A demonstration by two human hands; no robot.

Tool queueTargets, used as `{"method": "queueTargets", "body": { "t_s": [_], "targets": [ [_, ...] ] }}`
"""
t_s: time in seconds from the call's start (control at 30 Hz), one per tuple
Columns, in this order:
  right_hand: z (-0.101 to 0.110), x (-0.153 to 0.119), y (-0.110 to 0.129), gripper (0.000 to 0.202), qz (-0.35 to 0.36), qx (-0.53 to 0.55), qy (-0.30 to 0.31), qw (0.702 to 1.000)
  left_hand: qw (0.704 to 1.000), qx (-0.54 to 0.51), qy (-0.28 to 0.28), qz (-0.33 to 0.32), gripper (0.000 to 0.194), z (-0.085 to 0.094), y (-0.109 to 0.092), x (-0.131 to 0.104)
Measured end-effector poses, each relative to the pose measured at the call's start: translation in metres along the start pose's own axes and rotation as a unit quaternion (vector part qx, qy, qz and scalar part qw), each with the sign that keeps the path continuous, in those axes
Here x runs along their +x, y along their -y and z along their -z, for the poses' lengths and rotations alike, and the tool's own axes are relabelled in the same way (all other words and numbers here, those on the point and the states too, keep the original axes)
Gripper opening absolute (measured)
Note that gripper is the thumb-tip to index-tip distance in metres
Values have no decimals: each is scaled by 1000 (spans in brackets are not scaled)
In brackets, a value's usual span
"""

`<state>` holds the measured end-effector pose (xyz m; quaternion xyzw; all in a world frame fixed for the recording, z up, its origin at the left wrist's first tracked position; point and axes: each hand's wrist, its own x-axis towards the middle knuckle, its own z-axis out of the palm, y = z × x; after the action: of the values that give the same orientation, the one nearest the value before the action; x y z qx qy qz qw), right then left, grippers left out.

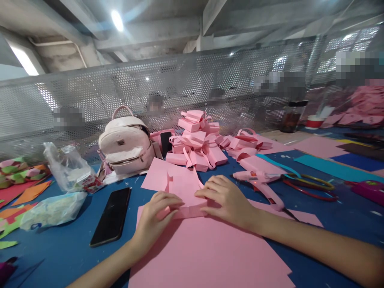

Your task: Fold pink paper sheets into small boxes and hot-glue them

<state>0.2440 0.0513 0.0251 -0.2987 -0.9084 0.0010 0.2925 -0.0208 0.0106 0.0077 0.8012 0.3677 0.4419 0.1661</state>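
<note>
A partly folded piece of pink paper (pixel 185 193) lies in front of me, its sides turned up like a shallow box. My left hand (pixel 156 216) pinches its near left corner between thumb and fingers. On the near right corner, my right hand (pixel 225 202) has its fingers curled over the fold. Beneath both hands spreads a stack of flat pink sheets (pixel 210 254). Just right of my right hand, a pink hot glue gun (pixel 262 184) rests on its side with a small orange light showing.
Several finished pink paper boxes (pixel 196 140) are heaped behind the work. A pale backpack (pixel 126 144) and a black phone (pixel 111 216) stand to the left, near plastic bags (pixel 54 210). Coloured sheets (pixel 339 170) lie at right. A perforated metal screen (pixel 180 80) closes off the back.
</note>
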Motion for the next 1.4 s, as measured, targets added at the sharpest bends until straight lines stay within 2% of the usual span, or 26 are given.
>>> {"method": "queueTargets", "body": {
  "t_s": [0.1, 0.2, 0.3, 0.43, 0.6, 0.83, 0.97, 1.1, 1.17, 1.3, 1.4],
  "targets": [
    [-2, 0, 5, 21, -97, 76, -11, 992, 997, -61, -21, 42, 18, -2, -5, 1],
    [-5, 1, 10, 16, -193, 131, -36, 972, 994, -77, -46, 63, 18, -3, -7, 2],
    [-11, -1, 13, 14, -230, 171, -44, 957, 992, -82, -57, 77, 17, -4, -8, 3],
    [-17, -2, 15, 18, -239, 214, -36, 947, 988, -93, -68, 101, 12, -8, -11, 4],
    [-16, 0, 18, 16, -237, 228, -43, 943, 976, -121, -97, 152, 11, -9, -11, 6],
    [-12, 1, 16, 26, -251, 240, -21, 938, 976, -127, -91, 152, 9, -6, -9, 4],
    [-14, -2, 12, 24, -227, 212, -28, 950, 991, -70, -55, 99, 22, -5, -4, -4],
    [-14, -4, 9, 12, -172, 212, -43, 961, 999, -18, -31, 22, 21, -4, 0, -10],
    [-13, -4, 9, 9, -164, 216, -46, 961, 999, -12, -30, 9, 18, -3, 1, -10],
    [-11, -2, 10, 5, -192, 225, -33, 955, 999, -17, -31, 11, 14, -1, 0, -6],
    [-11, -1, 8, 8, -204, 233, -27, 951, 999, -21, -37, 12, 15, 0, 0, -3]
  ]
}}
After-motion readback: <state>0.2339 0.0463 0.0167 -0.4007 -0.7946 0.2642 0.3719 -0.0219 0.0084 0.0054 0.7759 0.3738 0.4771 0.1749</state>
